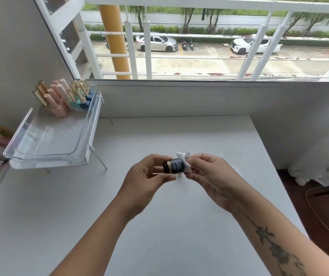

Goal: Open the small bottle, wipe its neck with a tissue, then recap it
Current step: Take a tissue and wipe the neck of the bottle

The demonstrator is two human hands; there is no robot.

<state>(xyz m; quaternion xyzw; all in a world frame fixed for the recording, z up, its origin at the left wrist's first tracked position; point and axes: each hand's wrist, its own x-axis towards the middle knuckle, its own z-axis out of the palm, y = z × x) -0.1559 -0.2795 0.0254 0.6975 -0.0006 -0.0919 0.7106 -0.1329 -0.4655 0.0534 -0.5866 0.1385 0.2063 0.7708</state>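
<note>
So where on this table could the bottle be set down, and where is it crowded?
The white table is bare in front of and beyond both hands, and to their right up to the edge. The clear tray on its stand fills the left back corner, with lipsticks packed at its far end. The left hand holds the small bottle; the right hand presses the tissue on it.

The small bottle (173,166) is dark, almost black, with a tan band near one end and tiny pale writing on its side. It lies on its side up in the air, over the table. A white tissue (185,161) is bunched up around its right end, so that end is hidden.
</note>
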